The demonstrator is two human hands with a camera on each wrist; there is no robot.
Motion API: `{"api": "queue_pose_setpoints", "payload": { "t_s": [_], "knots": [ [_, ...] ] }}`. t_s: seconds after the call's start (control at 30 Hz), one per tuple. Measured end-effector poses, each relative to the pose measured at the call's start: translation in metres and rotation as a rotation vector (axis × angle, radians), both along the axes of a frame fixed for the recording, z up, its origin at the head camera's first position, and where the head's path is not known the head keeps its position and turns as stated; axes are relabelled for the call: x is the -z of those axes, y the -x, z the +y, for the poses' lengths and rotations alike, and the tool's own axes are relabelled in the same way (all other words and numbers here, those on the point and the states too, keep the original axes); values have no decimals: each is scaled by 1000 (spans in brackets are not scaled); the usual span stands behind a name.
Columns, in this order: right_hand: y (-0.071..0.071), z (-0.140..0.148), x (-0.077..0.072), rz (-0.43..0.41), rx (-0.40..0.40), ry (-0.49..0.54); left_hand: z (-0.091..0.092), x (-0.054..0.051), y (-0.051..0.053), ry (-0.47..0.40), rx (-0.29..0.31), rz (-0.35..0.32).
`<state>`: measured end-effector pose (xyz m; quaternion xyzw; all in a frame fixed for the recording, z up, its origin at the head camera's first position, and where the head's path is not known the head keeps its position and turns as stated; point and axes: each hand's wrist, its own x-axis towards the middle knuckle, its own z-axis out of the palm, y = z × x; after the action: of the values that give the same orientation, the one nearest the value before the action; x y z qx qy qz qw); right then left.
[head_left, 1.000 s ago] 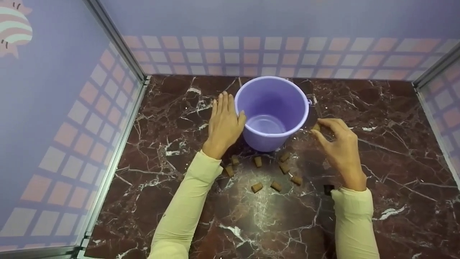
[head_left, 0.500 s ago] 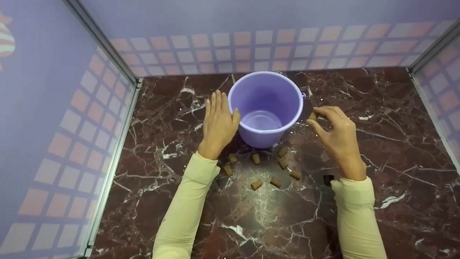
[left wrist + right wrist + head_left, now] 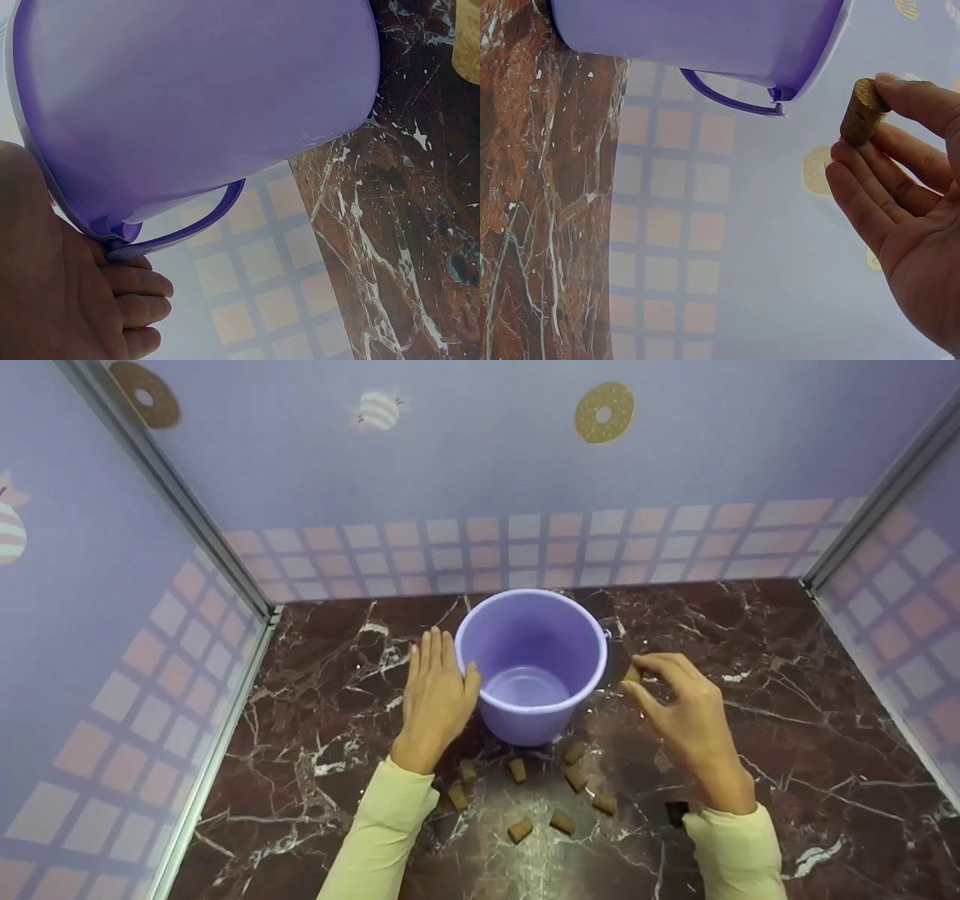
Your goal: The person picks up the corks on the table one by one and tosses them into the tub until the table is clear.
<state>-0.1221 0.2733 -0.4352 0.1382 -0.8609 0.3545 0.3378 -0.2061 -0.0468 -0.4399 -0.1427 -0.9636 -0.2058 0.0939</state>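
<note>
The left hand (image 3: 437, 701) lies along the left side of the purple bucket (image 3: 529, 727), its fingers straight and its palm side at the rim; it grips nothing. The right hand (image 3: 688, 720) pinches 1 cork (image 3: 864, 116) between thumb and index finger, with its other fingers spread loosely. That cork is up in the air, just to the right of the bucket, near the rim and outside it.

8 more loose corks (image 3: 519, 831) lie on the marbled surface (image 3: 300, 840), scattered on the near side of the bucket. A small dark object (image 3: 676, 813) lies beside the right sleeve (image 3: 735, 847), too indistinct to identify. Patterned panels (image 3: 480, 472) stand at the left, far and right sides.

The cork is probably very light, firm with a little give, and grainy enough not to slip; its edges might crumble under a hard squeeze. A 2-finger hold across its tapered side seems best. The bucket looks like thin, smooth plastic, likely light and easily nudged, so its rim would be a good place to steady it; the hinged handle (image 3: 201, 226) hangs down and would probably swing.
</note>
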Motion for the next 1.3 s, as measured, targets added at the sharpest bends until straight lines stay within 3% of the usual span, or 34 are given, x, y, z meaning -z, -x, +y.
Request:
{"api": "queue_pose_setpoints", "payload": {
  "t_s": [0.17,0.7,0.97,1.3],
  "knots": [
    [-1,-1,1,22,-15,-4,-2,1,-5,-2,-3,12],
    [6,-6,-12,33,-30,16,1,-6,0,14,-16,-18],
    [4,-7,-12,33,-29,7,4,-2,-1,20,-5,-12],
    [13,-15,-16,52,-62,17,-1,0,0,19,-10,12]
  ]
}}
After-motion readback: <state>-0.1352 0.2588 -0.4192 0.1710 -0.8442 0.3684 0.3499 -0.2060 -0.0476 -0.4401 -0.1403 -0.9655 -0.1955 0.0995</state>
